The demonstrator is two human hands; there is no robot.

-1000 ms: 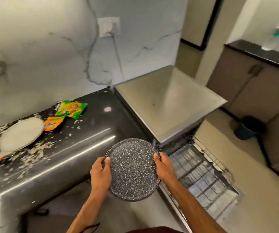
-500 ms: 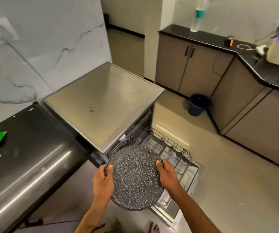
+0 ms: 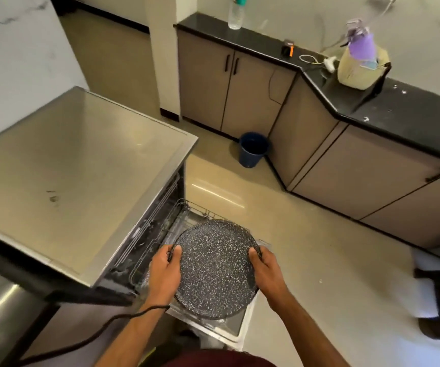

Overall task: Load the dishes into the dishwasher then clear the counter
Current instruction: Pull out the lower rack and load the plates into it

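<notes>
Over the pulled-out lower rack [image 3: 187,221] of the open dishwasher [image 3: 81,165] now, that speckled plate [image 3: 214,268] hangs in both hands, and that is the big shift: a second ago it was above the dirty black counter edge, with wrappers and white plates off to the side, and half a second ago it was only just reaching the dishwasher's corner. The view has swung right with it, so the messy counter is gone from sight and the rack sits directly beneath the plate. My read: the carry is about finished and the loading step is next, with this dish not yet in the rack.

Left hand [image 3: 164,274] grips the plate's left rim, thumb on top; right hand [image 3: 267,271] grips the right rim the same way. Both are clamped on it, one at each side.

Look at the plate itself: round, flat, dark charcoal with dense white flecks, a low raised lip, held nearly level and tipped slightly toward the camera. Its face looks free of food. Whether it touches the wire tines below I cannot tell; it covers them. The counter clearing remains to be done.
</notes>
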